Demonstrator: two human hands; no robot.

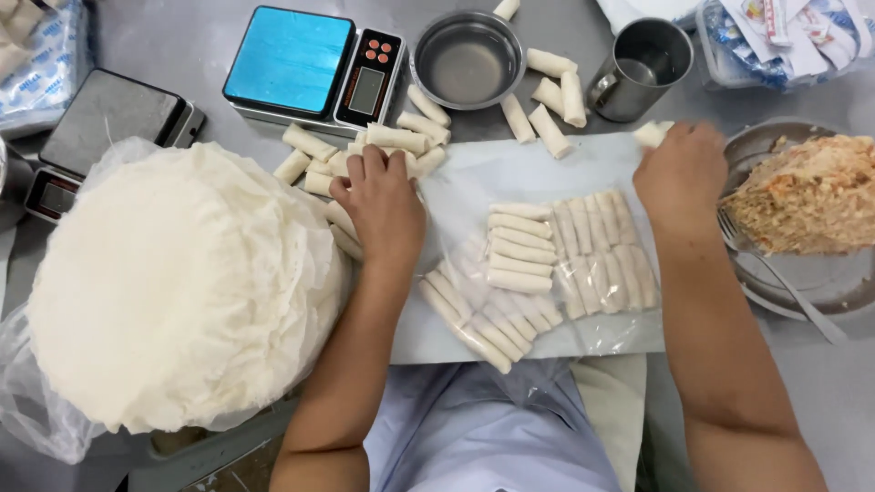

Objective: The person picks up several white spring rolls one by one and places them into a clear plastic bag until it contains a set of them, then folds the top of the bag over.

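A clear plastic bag lies flat on a white rectangular cutting board at the middle of the grey metal tabletop. Pale rolled spring rolls are packed inside it in neat rows, some lying crosswise and some lengthwise. The left hand is rested at the left edge of the bag, beside a loose pile of uncooked spring rolls; its fingers are curled downward, and whether anything is clamped in that grip cannot be told. The right hand is closed on a single pale spring roll at the upper right corner of the board.

A round shallow steel bowl, holding what looks like a little clear liquid, is seen behind the board, and a steel mug with a handle stands to its right, its contents not made out. A round metal tray at the right edge carries a heap of orange-tinted shredded filling and a metal fork. A tall stack of thin white round wrappers is set on an opened plastic bag at the left. A blue-topped digital kitchen scale is placed behind the loose rolls, and a second, grey scale is seen at the far left.
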